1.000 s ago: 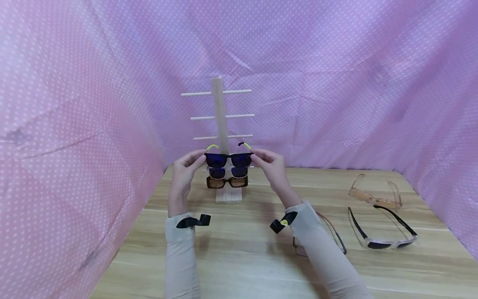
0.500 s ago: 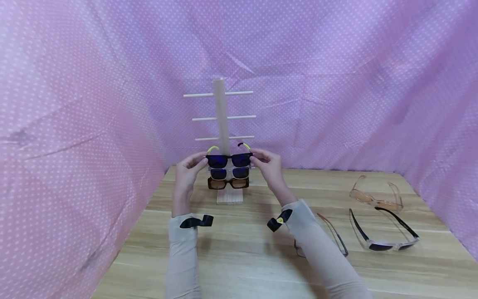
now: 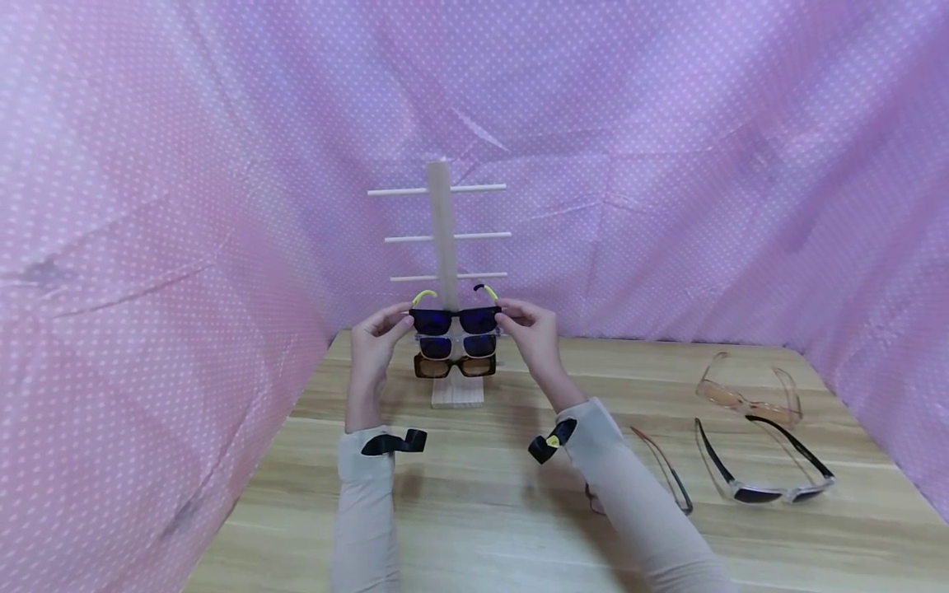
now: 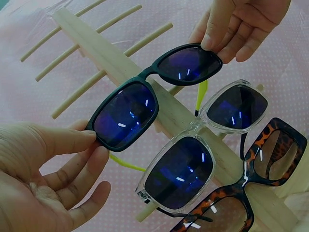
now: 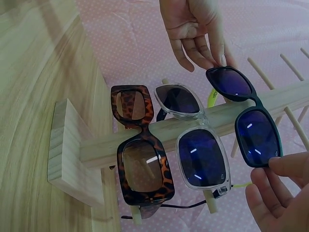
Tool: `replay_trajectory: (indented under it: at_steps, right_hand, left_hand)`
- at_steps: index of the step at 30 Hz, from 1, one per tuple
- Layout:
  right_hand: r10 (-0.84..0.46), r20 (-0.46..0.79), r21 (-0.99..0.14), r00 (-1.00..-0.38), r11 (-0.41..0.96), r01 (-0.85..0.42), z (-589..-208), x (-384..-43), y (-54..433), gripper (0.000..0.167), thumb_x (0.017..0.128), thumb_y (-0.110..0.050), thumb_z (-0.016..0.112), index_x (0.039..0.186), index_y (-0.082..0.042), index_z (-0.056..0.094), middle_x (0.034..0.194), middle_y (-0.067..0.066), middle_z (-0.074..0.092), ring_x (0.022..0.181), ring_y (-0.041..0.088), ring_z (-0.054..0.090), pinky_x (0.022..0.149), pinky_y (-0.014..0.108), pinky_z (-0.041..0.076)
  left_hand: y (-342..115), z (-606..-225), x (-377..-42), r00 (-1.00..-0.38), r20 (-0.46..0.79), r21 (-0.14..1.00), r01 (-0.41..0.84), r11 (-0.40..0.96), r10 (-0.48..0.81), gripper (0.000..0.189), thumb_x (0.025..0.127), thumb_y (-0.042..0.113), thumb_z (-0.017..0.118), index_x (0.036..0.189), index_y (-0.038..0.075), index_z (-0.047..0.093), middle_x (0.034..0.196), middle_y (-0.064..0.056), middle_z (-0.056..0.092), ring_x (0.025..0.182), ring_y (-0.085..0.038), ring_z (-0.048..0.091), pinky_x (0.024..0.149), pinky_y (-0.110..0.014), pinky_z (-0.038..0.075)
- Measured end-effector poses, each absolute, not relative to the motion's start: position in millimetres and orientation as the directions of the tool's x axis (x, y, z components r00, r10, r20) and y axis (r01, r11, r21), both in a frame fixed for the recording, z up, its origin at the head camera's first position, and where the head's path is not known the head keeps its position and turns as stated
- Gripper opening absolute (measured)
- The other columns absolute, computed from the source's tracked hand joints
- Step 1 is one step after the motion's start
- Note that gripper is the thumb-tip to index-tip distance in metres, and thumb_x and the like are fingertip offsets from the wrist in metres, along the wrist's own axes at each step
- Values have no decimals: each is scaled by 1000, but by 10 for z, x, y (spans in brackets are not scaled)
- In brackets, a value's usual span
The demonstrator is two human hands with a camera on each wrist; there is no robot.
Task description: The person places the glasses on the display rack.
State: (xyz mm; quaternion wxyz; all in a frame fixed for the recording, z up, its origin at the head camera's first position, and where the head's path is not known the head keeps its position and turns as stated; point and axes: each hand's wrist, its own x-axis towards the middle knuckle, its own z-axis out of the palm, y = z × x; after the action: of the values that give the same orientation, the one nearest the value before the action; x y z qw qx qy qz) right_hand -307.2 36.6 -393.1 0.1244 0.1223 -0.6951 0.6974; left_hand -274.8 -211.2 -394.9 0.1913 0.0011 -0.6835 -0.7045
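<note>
Both hands pinch a pair of black sunglasses with dark blue lenses and yellow-green temples, one hand at each outer corner. My left hand grips its left end between thumb and fingers; my right hand grips the right end. The sunglasses stand level in front of the post of a wooden display rack. Just below them, clear-framed sunglasses with blue lenses hang on a peg. Lowest on the rack are tortoiseshell sunglasses with brown lenses. Whether the black pair bears on a peg is hard to tell.
Bare pegs cross the rack's upper post. On the wooden table to the right lie amber glasses, clear-and-black sunglasses and thin-framed glasses, partly under the right sleeve. Pink dotted cloth surrounds the table.
The hands and the black sunglasses hold nearly the same place at the rack. The whole view has shifted slightly, with the rack a little lower and further right in the picture.
</note>
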Motion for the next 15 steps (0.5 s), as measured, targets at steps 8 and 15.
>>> replay_trajectory:
  at_steps: [8,15]
  right_hand:
    - [10,308,-951,-951,13,-308,-3906,-3072,343,25,90,3,73,115,7,73,104,33,72,71,0,66,66,11,53]
    - [21,321,-947,-947,27,-320,-3908,-3103,309,25,89,5,72,114,9,73,100,30,73,71,1,66,67,12,54]
  left_hand:
    - [-2080,-3892,-2726,-915,265,962,273,19,-304,28,91,-4,72,118,-9,70,84,7,76,79,-2,67,77,-15,53]
    - [-2093,-3957,-2779,-877,330,943,325,74,-350,26,90,-1,75,115,-7,73,90,-3,79,79,0,68,77,-15,53]
